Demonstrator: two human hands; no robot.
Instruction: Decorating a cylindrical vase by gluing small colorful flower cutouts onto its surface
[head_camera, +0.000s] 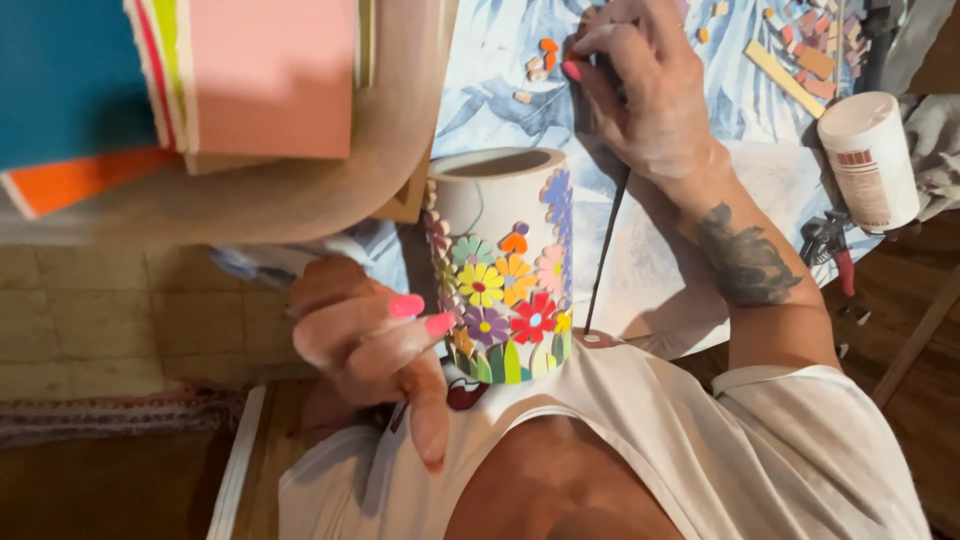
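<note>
Left hand: I see the left hand (372, 340) close by, fingers curled against the side of the round pale pot with bright flower tiles (505, 265), holding it.
Pot: it lies tilted against the white shirt (720, 450), open end facing away.
Right hand: farther off, my right hand (640, 85) pinches a thin dark stick tool (606, 240).
Table: the blue leaf-print cloth (490, 90) has small orange and pink tile bits (543, 60).
Far right: a white plastic bottle (868, 160) stands near red-handled nippers (830, 245).
</note>
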